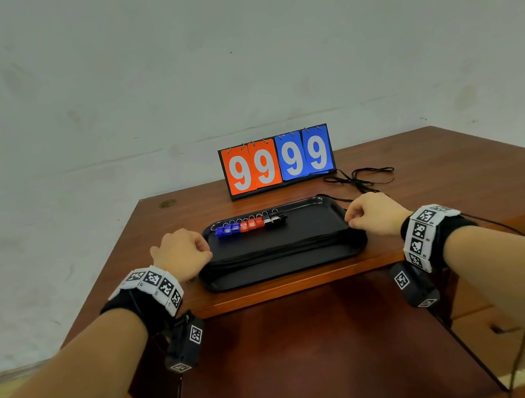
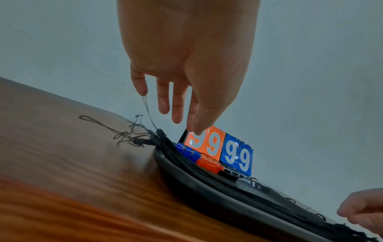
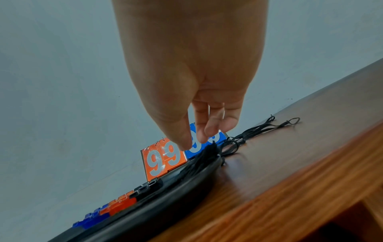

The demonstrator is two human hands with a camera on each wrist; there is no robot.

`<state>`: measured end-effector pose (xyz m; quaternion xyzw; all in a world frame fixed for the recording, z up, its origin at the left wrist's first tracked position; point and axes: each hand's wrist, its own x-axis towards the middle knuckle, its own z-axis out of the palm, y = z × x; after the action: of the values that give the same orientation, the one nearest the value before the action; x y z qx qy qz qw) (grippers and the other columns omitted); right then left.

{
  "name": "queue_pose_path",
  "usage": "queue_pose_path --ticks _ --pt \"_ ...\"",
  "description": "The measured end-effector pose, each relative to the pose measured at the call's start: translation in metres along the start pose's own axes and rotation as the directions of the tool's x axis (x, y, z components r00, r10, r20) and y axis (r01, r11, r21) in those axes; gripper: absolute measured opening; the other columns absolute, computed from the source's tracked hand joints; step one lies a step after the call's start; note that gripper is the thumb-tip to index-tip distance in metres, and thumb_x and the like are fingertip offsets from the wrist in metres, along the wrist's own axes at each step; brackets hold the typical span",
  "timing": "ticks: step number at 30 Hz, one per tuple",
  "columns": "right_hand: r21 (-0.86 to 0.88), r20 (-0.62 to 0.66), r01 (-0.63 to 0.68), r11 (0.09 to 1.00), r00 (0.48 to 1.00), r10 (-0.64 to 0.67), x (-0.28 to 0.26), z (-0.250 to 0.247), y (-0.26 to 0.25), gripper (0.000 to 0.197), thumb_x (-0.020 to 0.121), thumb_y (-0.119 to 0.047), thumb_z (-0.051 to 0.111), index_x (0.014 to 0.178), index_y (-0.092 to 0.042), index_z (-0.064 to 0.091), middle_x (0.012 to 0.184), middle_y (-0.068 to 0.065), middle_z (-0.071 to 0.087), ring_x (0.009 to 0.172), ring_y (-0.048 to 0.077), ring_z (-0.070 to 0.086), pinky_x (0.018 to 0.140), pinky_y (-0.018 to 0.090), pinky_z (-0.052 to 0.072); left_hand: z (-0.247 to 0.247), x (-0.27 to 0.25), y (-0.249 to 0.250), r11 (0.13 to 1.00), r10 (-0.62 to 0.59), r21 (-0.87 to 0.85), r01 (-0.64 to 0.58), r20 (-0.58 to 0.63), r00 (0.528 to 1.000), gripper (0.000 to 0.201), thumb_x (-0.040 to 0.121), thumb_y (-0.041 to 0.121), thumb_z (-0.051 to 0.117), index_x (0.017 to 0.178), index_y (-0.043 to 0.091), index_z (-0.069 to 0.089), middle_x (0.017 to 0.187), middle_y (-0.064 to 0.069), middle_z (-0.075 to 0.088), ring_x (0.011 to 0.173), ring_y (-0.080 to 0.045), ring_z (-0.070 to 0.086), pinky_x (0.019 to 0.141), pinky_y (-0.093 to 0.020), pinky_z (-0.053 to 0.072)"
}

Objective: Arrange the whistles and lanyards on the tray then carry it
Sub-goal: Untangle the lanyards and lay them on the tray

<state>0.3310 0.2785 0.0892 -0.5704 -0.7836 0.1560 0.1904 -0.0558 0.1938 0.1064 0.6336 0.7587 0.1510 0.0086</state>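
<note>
While hovering over both short ends of the tray [image 1: 283, 266], holds nothing certain in left hand [image 1: 181, 252] or right hand [image 1: 373, 215], fingers slack. Seems mid-arranging, with whistles [image 1: 250, 225] rowed along tray's far side and lanyards [image 1: 276, 249] stretched across its middle. Next: gather stray lanyards [image 1: 360, 179] beyond tray's far right corner.

A flip scoreboard [image 1: 277, 161] stands upright near the table's [image 1: 458, 173] far edge, two orange nines left of two blue nines. Behind it rises a pale wall [image 1: 229, 48], perhaps scuffed.
</note>
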Motion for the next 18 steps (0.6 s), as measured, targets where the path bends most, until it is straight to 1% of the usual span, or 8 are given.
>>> queue_pose_path --ticks 2,5,9,13,14,16,18 --pt "0.006 -0.008 0.004 1.0 1.0 -0.004 -0.002 -0.003 0.002 0.012 0.088 -0.02 0.065 0.095 -0.025 0.073 0.098 -0.006 0.068 0.094 0.011 0.062 0.081 0.024 0.045 -0.002 0.0 0.009 1.0 0.012 0.004 -0.012 -0.025 1.0 0.007 0.087 0.035 0.064 0.082 0.033 0.07 0.092 0.012 0.065 0.094 -0.016 0.052 0.087 -0.044 0.034" --pt "0.027 -0.036 -0.005 1.0 0.999 0.006 -0.005 -0.008 0.007 0.014 0.088 -0.018 0.063 0.096 -0.022 0.074 0.101 -0.003 0.07 0.094 0.012 0.063 0.083 0.026 0.048 -0.002 0.004 0.025 0.999 0.043 -0.01 -0.043 -0.045 0.998 0.008 0.087 0.034 0.063 0.082 0.033 0.069 0.095 0.012 0.065 0.101 -0.018 0.055 0.092 -0.048 0.036" --pt "0.052 -0.09 -0.021 0.998 0.996 0.026 -0.008 -0.02 0.017 0.018 0.088 -0.017 0.062 0.102 -0.019 0.074 0.107 -0.003 0.069 0.097 0.012 0.061 0.085 0.024 0.044 -0.002 0.011 0.059 0.994 0.105 -0.004 -0.105 -0.034 0.994 0.008 0.089 0.032 0.061 0.087 0.033 0.069 0.105 0.008 0.061 0.108 -0.021 0.053 0.097 -0.05 0.036" --pt "0.063 -0.119 -0.052 0.997 0.991 0.059 -0.01 -0.035 0.037 0.018 0.089 -0.018 0.06 0.102 -0.021 0.074 0.114 0.0 0.068 0.105 0.016 0.061 0.091 0.026 0.045 0.008 0.022 0.099 0.986 0.162 -0.047 -0.163 -0.015 0.987 0.011 0.09 0.037 0.059 0.084 0.034 0.068 0.109 0.008 0.06 0.106 -0.021 0.056 0.097 -0.052 0.038" --pt "0.063 -0.126 -0.064 0.996 0.989 0.072 -0.01 -0.038 0.043 0.018 0.089 -0.018 0.06 0.102 -0.021 0.073 0.114 0.0 0.068 0.105 0.016 0.062 0.091 0.026 0.045 0.011 0.026 0.11 0.982 0.177 -0.059 -0.177 -0.007 0.984 0.012 0.09 0.037 0.058 0.085 0.034 0.068 0.109 0.008 0.059 0.106 -0.021 0.056 0.097 -0.052 0.037" --pt "0.077 -0.14 -0.091 0.993 0.985 0.101 -0.009 -0.046 0.054 0.019 0.09 -0.018 0.061 0.104 -0.021 0.072 0.114 0.002 0.069 0.098 0.016 0.062 0.091 0.028 0.048 0.018 0.032 0.131 0.975 0.208 -0.081 -0.207 0.01 0.978 0.012 0.09 0.034 0.057 0.087 0.033 0.068 0.107 0.008 0.06 0.103 -0.02 0.056 0.096 -0.051 0.036" --pt "0.095 -0.148 -0.109 0.99 0.981 0.122 -0.008 -0.053 0.063 0.022 0.09 -0.018 0.061 0.109 -0.02 0.071 0.113 0.002 0.069 0.089 0.014 0.061 0.086 0.028 0.049 0.025 0.038 0.153 0.966 0.241 -0.102 -0.238 0.023 0.97 0.012 0.09 0.034 0.057 0.086 0.033 0.068 0.104 0.009 0.062 0.101 -0.02 0.056 0.094 -0.05 0.037"
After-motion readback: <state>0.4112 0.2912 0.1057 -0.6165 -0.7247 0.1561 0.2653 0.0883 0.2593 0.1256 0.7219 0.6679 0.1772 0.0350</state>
